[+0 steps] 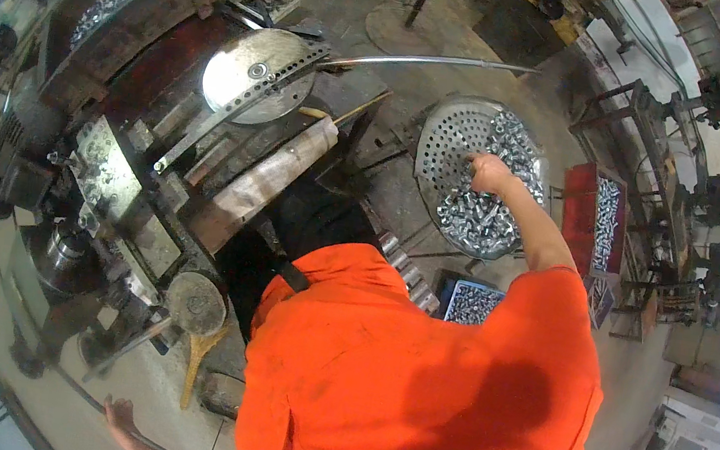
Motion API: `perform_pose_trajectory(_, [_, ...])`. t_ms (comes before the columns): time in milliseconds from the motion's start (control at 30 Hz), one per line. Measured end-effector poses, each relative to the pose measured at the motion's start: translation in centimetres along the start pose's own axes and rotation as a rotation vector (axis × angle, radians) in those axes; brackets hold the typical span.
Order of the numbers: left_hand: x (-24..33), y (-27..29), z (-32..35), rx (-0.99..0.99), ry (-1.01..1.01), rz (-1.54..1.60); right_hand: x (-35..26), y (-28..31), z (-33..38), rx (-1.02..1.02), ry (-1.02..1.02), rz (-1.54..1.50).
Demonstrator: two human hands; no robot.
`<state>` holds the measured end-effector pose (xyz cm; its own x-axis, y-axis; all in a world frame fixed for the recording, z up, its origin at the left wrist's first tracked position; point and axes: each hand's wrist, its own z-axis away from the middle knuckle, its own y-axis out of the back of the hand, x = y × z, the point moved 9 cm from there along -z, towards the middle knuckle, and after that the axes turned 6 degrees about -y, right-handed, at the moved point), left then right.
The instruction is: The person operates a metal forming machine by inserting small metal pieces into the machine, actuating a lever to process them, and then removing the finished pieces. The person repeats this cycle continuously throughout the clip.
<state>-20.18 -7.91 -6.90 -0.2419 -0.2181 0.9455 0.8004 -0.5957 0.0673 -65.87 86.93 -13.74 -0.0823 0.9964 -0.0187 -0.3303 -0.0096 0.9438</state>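
Right grip [491, 174] over tray [456, 133], beside parts [482, 224], can't tell if grasping; left grip [120, 415] by bar [78, 383], closure unclear. Best pick singly, from edge.

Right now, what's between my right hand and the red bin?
In the head view, heaped metal pieces and the rim of the round perforated tray lie between your right hand and the red bin.

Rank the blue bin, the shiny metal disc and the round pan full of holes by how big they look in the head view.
1. Round pan
2. Shiny metal disc
3. Blue bin, clearly smallest here, though partly hidden
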Motion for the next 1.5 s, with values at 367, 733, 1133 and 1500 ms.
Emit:
perform_pose_trajectory(367, [1.7, -1.2, 2.3, 0.14, 0.005, 0.009, -1.4, -0.7, -2.1, 0.103, -0.001, 0.167])
perform_pose_trajectory(733, [4.1, -2.7, 4.3, 0.181, -0.163, -0.06, -7.6, 10.0, -1.4, 0.302, 0.028, -0.348])
perform_pose_trajectory(1133, [8.3, -4.9, 10.7, 0.329, -0.271, -1.215, -62.1, 27.6, 8.2, 0.307, 1.43, -0.452])
perform_pose_trajectory(1500, [2.6, -3.9, 22.8, 0.487, 0.033, -0.98, -76.2, 21.3, 3.9, 0.139, 1.219, -0.08])
